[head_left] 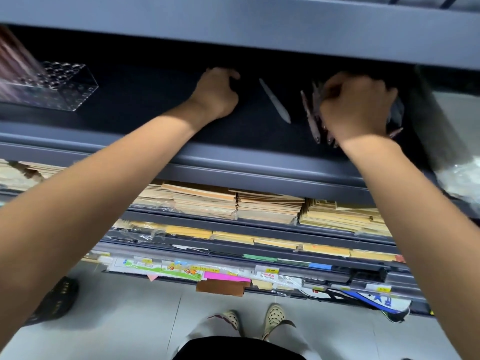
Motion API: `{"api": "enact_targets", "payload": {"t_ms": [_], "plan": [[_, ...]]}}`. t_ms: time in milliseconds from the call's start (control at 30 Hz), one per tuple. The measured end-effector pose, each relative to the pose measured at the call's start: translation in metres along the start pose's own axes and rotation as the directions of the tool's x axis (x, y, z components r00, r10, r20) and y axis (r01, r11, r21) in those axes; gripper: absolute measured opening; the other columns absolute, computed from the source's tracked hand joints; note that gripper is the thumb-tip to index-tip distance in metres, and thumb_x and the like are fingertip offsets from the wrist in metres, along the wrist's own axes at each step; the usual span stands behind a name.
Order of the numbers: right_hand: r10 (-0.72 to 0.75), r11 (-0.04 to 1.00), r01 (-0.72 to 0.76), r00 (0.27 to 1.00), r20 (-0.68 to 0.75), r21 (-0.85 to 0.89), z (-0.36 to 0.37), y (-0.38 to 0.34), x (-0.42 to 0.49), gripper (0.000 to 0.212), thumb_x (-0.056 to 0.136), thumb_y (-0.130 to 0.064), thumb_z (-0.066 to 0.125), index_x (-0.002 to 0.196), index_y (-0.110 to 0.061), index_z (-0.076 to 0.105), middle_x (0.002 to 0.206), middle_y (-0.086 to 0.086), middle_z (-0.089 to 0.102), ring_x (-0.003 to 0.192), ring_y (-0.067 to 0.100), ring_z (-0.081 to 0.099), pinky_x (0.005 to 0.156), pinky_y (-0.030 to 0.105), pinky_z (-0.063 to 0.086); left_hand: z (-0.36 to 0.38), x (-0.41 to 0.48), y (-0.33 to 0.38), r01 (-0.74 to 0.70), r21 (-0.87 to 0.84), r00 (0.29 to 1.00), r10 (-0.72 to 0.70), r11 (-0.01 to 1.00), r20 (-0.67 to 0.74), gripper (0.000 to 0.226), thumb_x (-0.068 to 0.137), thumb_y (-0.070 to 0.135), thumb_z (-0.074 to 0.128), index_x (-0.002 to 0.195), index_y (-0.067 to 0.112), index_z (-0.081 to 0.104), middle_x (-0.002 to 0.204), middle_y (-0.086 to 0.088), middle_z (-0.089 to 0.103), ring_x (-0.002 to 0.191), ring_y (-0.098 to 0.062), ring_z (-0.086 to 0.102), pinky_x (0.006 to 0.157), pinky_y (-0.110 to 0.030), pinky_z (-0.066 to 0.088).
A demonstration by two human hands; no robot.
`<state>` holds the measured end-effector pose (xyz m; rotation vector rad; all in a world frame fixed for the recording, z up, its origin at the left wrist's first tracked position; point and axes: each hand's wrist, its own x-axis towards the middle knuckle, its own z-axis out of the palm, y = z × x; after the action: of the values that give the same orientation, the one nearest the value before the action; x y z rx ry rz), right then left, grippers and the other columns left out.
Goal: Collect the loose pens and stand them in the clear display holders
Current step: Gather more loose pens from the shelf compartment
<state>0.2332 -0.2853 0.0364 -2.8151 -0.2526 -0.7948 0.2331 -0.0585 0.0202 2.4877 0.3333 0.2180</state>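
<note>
Right hand (358, 105) grips pens (313, 118); cannot tell whether curled left hand (217, 93) holds anything

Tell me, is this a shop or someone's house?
Most likely a stationery shop: shelves carry paper stacks, yellow price tags line a lower edge, and a clear holder shares a shelf with pens.

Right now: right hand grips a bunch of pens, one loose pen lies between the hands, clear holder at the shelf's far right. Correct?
One slip: the clear holder sits at the far left of the shelf, beyond the left hand, per the head view. The rest holds: the right hand grips a bunch of pens; one loose pen lies between the hands.
</note>
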Motion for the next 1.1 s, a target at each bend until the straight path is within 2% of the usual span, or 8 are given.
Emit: {"api": "enact_targets", "payload": {"t_ms": [100, 233, 467, 633, 733, 867, 1000, 1100], "plan": [[0.075, 0.997, -0.073, 0.995, 0.067, -0.019, -0.009, 0.025, -0.008, 0.032, 0.083, -0.019, 0.047, 0.103, -0.019, 0.071, 0.105, 0.022, 0.067, 0.107, 0.046, 0.055, 0.097, 0.046, 0.035, 0.003, 0.0, 0.001, -0.002, -0.069, 1.0, 0.0, 0.998, -0.025, 0.048, 0.087, -0.007, 0.045, 0.119, 0.02, 0.068, 0.13, -0.01, 0.061, 0.109, -0.018, 0.06, 0.068, 0.0, 0.039], [0.04, 0.999, -0.042, 0.985, 0.166, 0.006, -0.004, 0.039, -0.026, 0.024, 0.086, -0.029, 0.054, 0.106, -0.028, 0.068, 0.122, 0.014, 0.061, 0.122, 0.041, 0.045, 0.101, 0.045, 0.029, 0.013, -0.005, 0.028, -0.009, -0.106, 1.0, 0.011, 0.994, 0.019, 0.033, 0.095, 0.007, 0.049, 0.119, 0.015, 0.07, 0.135, -0.01, 0.06, 0.123, -0.023, 0.056, 0.101, -0.019, 0.042], [-0.001, 0.996, 0.008, 0.998, 0.07, -0.093, 0.006, 0.034, -0.028, 0.042, 0.09, -0.041, 0.051, 0.125, -0.018, 0.059, 0.135, 0.015, 0.049, 0.125, 0.038, 0.038, 0.098, 0.049, 0.025, 0.039, -0.014, 0.075, -0.044, -0.031, 0.985, 0.048, 0.999, 0.165, 0.062, 0.09, 0.065, 0.044, 0.121, 0.015, 0.064, 0.129, -0.016, 0.062, 0.119, -0.036, 0.058, 0.102, -0.041, 0.047], [-0.067, 0.998, 0.062, 0.956, 0.287, 0.027, 0.007, 0.032, -0.011, 0.042, 0.093, -0.027, 0.045, 0.134, -0.029, 0.05, 0.148, 0.001, 0.04, 0.139, 0.027, 0.027, 0.113, 0.059, 0.01, 0.04, -0.012, 0.091, -0.064, -0.073, 0.965, 0.081, 0.995, 0.248, 0.047, 0.1, 0.053, 0.04, 0.117, 0.017, 0.065, 0.115, -0.018, 0.067, 0.079, -0.032, 0.066, 0.044, -0.015, 0.039], [-0.172, 0.964, 0.09, 0.927, 0.334, 0.25, 0.009, 0.037, -0.013, 0.039, 0.093, -0.02, 0.043, 0.126, -0.032, 0.059, 0.145, -0.008, 0.046, 0.138, 0.019, 0.035, 0.117, 0.052, 0.015, 0.033, -0.011, 0.083, -0.067, -0.013, 0.969, 0.068, 0.998, 0.239, 0.047, 0.103, 0.048, 0.035, 0.106, 0.012, 0.065, 0.091, -0.018, 0.07, 0.09, -0.033, 0.067, 0.061, -0.025, 0.046], [-0.076, 0.804, -0.104, 0.958, 0.275, 0.585, 0.004, 0.044, -0.015, 0.042, 0.092, -0.008, 0.044, 0.122, -0.031, 0.062, 0.112, -0.008, 0.066, 0.098, 0.019, 0.066, 0.093, 0.028, 0.052, 0.028, -0.019, 0.062, -0.076, 0.022, 0.983, 0.071, 0.997, 0.169, 0.054, 0.098, 0.058, 0.04, 0.13, 0.016, 0.056, 0.132, -0.013, 0.06, 0.125, -0.033, 0.053, 0.099, -0.032, 0.042], [-0.086, 0.96, 0.02, 0.971, 0.225, 0.281, 0.01, 0.051, -0.006, 0.038, 0.089, -0.026, 0.054, 0.126, -0.031, 0.059, 0.136, 0.0, 0.055, 0.128, 0.024, 0.048, 0.11, 0.045, 0.033, 0.039, -0.04, 0.057, -0.139, 0.035, 0.985, 0.134, 0.99, 0.112, 0.069, 0.092, 0.068, 0.043, 0.141, 0.02, 0.041, 0.143, -0.015, 0.048, 0.131, -0.036, 0.046, 0.101, -0.035, 0.038], [-0.15, 0.95, 0.063, 0.951, 0.269, 0.306, 0.014, 0.054, -0.007, 0.036, 0.089, -0.025, 0.051, 0.124, -0.03, 0.061, 0.139, -0.003, 0.052, 0.134, 0.024, 0.042, 0.112, 0.049, 0.029, 0.05, -0.039, 0.07, -0.135, 0.027, 0.982, 0.13, 0.99, 0.134, 0.079, 0.088, 0.075, 0.039, 0.145, 0.021, 0.038, 0.148, -0.015, 0.043, 0.134, -0.037, 0.042, 0.108, -0.041, 0.037]]}}
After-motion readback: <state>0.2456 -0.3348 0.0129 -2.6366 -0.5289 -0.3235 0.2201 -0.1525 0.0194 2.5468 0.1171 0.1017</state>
